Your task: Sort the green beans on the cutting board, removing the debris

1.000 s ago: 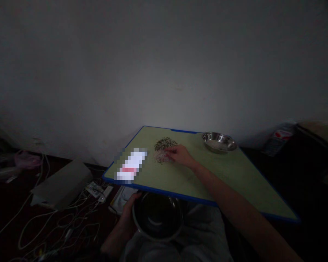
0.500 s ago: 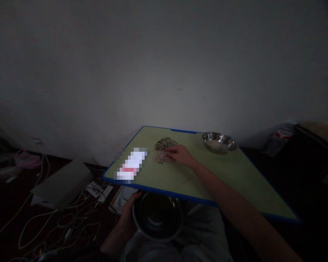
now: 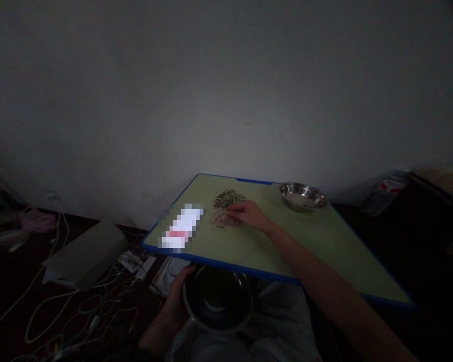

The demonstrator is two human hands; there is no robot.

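My right hand (image 3: 249, 215) reaches over the table with its fingers closed on a clear half-round protractor (image 3: 221, 217) with red markings. The protractor lies low over the tabletop, and dark specks show through it and just below its near edge. Right behind it is a loose heap of small dark and pale grains (image 3: 229, 197); their exact kind is too small to tell. Below the table's near edge, my left hand (image 3: 179, 294) grips the left rim of a deep metal bowl (image 3: 219, 301) above my lap. The inside of this bowl is dark.
The pale green tabletop (image 3: 279, 251) has a blue edge. A shiny metal basin (image 3: 304, 197) with something pale in it stands at the back right. A lit phone (image 3: 183, 227), blurred out, lies at the left. Cables (image 3: 98, 301) and a grey box (image 3: 85, 254) are on the floor.
The protractor has shifted slightly at the near side of the heap, and its red markings show more clearly. A few grains below it lie differently. My left hand and the bowl stay put.
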